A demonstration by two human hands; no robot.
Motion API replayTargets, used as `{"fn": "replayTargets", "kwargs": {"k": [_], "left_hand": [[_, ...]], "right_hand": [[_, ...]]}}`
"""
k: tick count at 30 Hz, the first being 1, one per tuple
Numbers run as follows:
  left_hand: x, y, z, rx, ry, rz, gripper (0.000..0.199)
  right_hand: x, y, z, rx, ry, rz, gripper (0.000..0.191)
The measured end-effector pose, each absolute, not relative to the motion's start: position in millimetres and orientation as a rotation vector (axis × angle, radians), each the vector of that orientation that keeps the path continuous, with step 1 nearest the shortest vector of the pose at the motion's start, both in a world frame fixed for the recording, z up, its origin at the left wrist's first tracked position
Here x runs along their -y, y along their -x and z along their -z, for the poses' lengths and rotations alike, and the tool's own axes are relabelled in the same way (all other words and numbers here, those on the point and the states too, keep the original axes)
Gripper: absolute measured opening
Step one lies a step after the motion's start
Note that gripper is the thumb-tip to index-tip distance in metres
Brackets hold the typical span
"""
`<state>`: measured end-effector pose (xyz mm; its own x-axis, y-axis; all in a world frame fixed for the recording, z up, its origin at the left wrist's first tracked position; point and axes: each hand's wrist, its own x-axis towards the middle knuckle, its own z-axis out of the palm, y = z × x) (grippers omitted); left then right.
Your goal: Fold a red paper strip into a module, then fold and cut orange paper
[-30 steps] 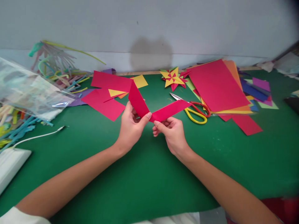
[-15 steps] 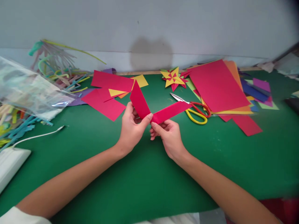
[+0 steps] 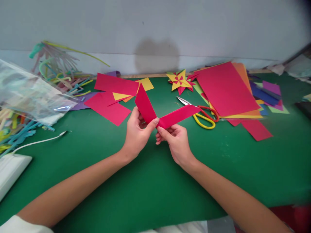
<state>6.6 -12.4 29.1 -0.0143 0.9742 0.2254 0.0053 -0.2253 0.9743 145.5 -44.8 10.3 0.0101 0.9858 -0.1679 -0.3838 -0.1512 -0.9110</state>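
Observation:
Between my two hands is a folded red paper strip (image 3: 146,105), its two arms spread upward in a V above the table. My left hand (image 3: 139,129) is closed on the lower left arm, thumb pressed near the fold. With thumb and curled fingers, my right hand (image 3: 175,139) pinches the bottom of the fold and the right arm. The fold's lowest corner is partly hidden by both thumbs. Just behind the strip's right end lie scissors (image 3: 204,121) with one yellow and one red handle. A layered paper star (image 3: 180,81) in yellow, red and green sits farther back.
Red paper pieces (image 3: 109,106) and a yellow scrap (image 3: 147,84) lie back left. A stack of red and orange sheets (image 3: 225,92) is at right, beside blue and purple scraps (image 3: 267,95). Pipe cleaners (image 3: 60,77), a plastic bag (image 3: 36,94) and a white device (image 3: 14,171) occupy the left.

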Motion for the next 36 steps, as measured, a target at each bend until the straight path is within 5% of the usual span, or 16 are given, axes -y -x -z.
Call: {"fn": "replayTargets", "kwargs": {"k": [36], "left_hand": [[5, 3, -44, -0.928, -1.467, -0.899, 0.032]], "right_hand": [[44, -148, -12, 0.701, 0.959, -1.445, 0.018]]}}
